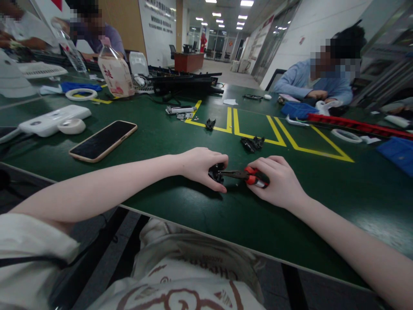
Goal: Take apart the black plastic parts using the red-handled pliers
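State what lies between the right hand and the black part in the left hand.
In the head view, red-handled pliers, held in the right hand, span the stretch and reach the black part in the left hand.

Ceiling lights (pixel 247 3) (white rectangles) shine over a reddish desk (pixel 189 62), pale floor (pixel 234 76) and lettered wall (pixel 158 41).

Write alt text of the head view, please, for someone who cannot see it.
A person's right grip holds red-handled pliers, their tips at a black part in the left grip, over a green table. Black pieces lie beyond; a phone lies to the left.
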A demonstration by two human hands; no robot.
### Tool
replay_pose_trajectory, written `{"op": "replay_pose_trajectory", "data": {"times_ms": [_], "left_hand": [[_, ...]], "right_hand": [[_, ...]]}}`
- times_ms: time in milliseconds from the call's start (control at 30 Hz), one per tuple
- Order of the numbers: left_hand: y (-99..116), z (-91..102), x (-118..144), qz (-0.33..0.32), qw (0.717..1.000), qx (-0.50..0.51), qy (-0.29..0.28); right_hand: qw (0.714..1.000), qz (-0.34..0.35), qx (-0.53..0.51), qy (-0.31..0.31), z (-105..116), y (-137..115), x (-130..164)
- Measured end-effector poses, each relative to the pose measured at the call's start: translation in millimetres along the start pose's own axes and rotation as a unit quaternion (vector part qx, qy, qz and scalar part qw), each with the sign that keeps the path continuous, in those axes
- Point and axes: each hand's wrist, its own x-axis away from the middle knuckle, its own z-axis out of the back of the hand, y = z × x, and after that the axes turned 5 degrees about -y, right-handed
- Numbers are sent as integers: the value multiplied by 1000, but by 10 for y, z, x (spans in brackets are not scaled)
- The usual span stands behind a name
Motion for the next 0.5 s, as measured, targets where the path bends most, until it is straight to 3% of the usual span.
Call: {"op": "replay_pose_trajectory", "data": {"times_ms": [500], "left_hand": [[18, 33, 9, 21, 999, 36, -6]], "right_hand": [[1000, 0, 2, -10, -3, 12, 1]]}}
